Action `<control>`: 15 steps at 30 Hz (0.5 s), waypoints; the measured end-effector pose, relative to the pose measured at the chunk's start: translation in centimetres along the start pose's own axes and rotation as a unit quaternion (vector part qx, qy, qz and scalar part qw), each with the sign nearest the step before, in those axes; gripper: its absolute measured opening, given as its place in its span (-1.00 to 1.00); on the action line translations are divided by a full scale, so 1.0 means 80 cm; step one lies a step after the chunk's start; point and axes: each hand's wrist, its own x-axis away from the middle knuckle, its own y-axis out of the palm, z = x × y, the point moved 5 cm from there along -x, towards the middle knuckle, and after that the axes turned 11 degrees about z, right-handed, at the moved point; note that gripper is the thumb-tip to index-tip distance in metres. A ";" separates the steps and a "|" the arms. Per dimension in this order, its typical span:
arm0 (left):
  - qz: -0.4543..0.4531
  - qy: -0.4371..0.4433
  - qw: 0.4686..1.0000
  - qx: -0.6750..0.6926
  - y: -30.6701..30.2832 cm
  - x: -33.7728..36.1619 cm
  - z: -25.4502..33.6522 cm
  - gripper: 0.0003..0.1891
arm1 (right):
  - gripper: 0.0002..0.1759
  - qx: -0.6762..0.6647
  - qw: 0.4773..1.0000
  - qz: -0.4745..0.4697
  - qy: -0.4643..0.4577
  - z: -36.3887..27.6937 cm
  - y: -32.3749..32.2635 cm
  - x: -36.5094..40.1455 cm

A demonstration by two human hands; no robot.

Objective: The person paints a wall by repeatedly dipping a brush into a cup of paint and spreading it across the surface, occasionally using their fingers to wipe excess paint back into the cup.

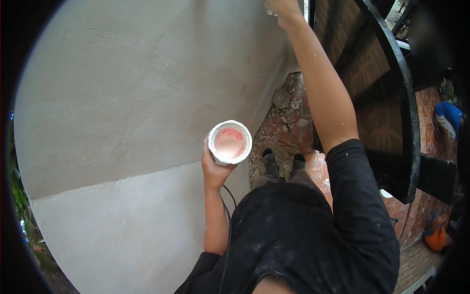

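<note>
My left hand (215,169) is wrapped round a round container (247,142) with a white-crusted rim. Pale pinkish material and red patches show inside it. My right hand (283,9) is raised at the top edge of the view, near the wall, with white smears on its fingers. The frame cuts off part of that hand, and I cannot make out what its fingers hold, if anything. The plastered wall (137,88) fills the left side, grey above and whiter below a slanting line.
A dark curved panel (374,98) stands at my right. Below are dirty, splattered tiles (293,117) and a round disc (281,98). A blue item (448,116) and an orange object (435,238) lie at the far right. Leaves (36,240) show at the left edge.
</note>
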 end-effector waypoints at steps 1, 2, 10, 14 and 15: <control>-0.004 0.006 1.000 0.003 0.004 -0.002 0.001 -0.08 | -0.58 -0.020 1.000 -0.018 0.016 0.023 0.004 -0.007; -0.007 0.004 1.000 0.015 0.009 -0.004 0.002 -0.07 | -0.61 -0.039 0.998 -0.035 0.031 0.065 0.008 -0.008; -0.079 0.065 0.994 -0.038 0.032 -0.058 -0.012 -0.10 | -0.60 0.277 0.956 -0.073 0.056 0.165 -0.091 0.126; -0.077 0.102 0.988 -0.091 0.042 -0.084 -0.039 -0.15 | -0.66 0.239 0.961 -0.138 0.015 0.065 -0.138 0.212; -0.086 0.108 0.985 -0.107 0.047 -0.087 -0.047 -0.14 | -0.69 0.238 0.959 -0.152 0.018 0.042 -0.150 0.232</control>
